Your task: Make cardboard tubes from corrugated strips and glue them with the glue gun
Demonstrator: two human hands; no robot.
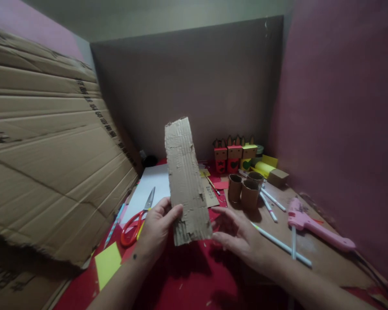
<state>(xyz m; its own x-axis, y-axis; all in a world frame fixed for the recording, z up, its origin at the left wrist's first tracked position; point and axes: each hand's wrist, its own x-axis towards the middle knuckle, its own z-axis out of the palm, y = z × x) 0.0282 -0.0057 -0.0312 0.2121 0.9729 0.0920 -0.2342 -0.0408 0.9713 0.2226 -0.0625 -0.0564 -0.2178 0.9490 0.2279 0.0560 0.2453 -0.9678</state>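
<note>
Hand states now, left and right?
Left hand: closed on the cardboard strip.
Right hand: open, beside the strip, holding nothing.

i counted one cardboard strip (185,181) and one big cardboard sheet (45,163) at the left. my left hand (155,228) and right hand (236,234) made two. there was one pair of scissors (141,215), one white paper sheet (153,183) and one yellow paper square (107,262). i made out three cardboard tubes (249,194), two in front and one behind. three little box figures (234,157) stood in a row: two red, one yellow. there was one pink glue gun (310,226), one yellow roll (263,167), one small brown box (278,176), and four white sticks (280,244), as far as i could tell.
</note>
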